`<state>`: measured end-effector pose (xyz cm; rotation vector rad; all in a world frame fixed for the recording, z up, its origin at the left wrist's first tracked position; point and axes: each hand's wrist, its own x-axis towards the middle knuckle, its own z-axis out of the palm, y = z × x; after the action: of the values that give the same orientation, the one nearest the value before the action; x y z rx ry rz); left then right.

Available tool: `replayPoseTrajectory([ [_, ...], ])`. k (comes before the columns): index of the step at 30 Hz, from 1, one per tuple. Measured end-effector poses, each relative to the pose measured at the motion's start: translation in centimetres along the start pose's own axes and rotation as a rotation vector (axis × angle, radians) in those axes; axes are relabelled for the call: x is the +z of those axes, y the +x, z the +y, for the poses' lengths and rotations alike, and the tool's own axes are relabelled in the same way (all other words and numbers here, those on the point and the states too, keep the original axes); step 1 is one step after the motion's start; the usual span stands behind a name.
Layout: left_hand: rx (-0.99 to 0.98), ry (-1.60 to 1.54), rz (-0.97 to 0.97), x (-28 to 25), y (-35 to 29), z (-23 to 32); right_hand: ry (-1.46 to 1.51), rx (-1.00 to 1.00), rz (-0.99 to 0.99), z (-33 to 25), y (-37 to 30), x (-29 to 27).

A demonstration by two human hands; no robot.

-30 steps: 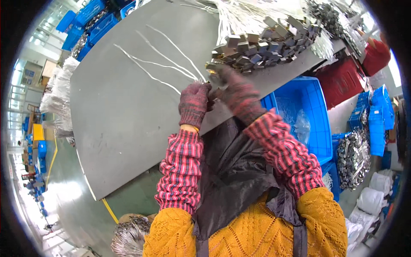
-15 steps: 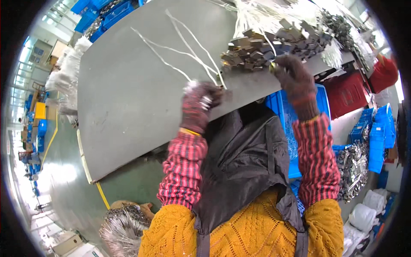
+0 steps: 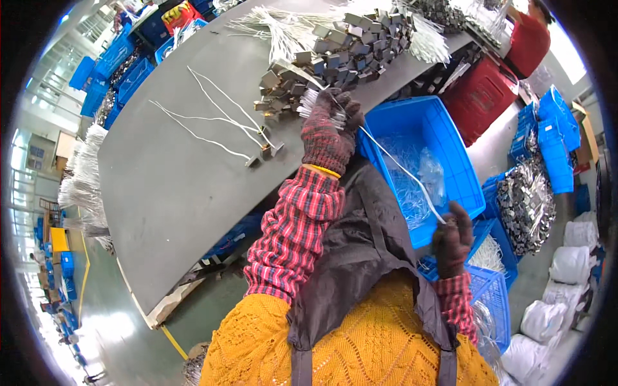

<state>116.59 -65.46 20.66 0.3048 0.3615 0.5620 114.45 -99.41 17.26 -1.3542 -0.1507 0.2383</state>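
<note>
My left hand [image 3: 329, 128], in a dark knitted glove, is closed at the table's edge. A bundle of short white strips [image 3: 310, 103] sticks out of its fingers. From that hand a white wire [image 3: 405, 172] runs across to my gloved right hand [image 3: 452, 241], whose fingers pinch its end, low on the right. Just beyond my left hand is a heap of small grey metal blocks [image 3: 351, 48] with white wires attached. A few white-wired pieces [image 3: 254, 154] lie apart on the grey table [image 3: 167, 193]; what the left palm covers is hidden.
Beneath the stretched wire stands a blue bin [image 3: 460, 167] holding clear plastic bits. Beyond it is a red container [image 3: 479, 100], and a person in red [image 3: 531, 38] is at the far right. Metal parts [image 3: 528, 206] fill a crate at the right.
My right hand has moved from the heap down to the right, over the blue bin. My left hand has left the separate pieces and moved right, next to the heap. The view has turned.
</note>
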Motion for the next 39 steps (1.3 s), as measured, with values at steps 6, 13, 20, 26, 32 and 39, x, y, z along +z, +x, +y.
replayPoseTrajectory([
  [6,0.066,0.046,0.030,-3.5,-0.8,0.8,-0.660,0.315,0.127,8.2,-2.6,-21.9],
  [13,0.291,0.185,0.097,-5.6,-1.8,5.8,-0.495,0.481,0.258,11.2,-4.7,-29.4],
  [20,0.308,0.208,0.217,-6.0,-2.1,8.0,-0.448,0.500,0.206,12.6,-4.4,-30.1],
  [26,0.265,0.093,0.223,-6.3,-2.1,6.7,-0.436,0.500,0.136,13.5,-3.8,-28.5],
  [32,0.331,0.220,0.190,-8.2,-2.0,7.0,-0.516,0.525,-0.034,14.7,-0.8,-22.7],
  [39,0.347,0.336,0.223,-10.6,-1.0,8.7,-0.394,0.398,-0.044,13.3,0.4,-20.3],
])
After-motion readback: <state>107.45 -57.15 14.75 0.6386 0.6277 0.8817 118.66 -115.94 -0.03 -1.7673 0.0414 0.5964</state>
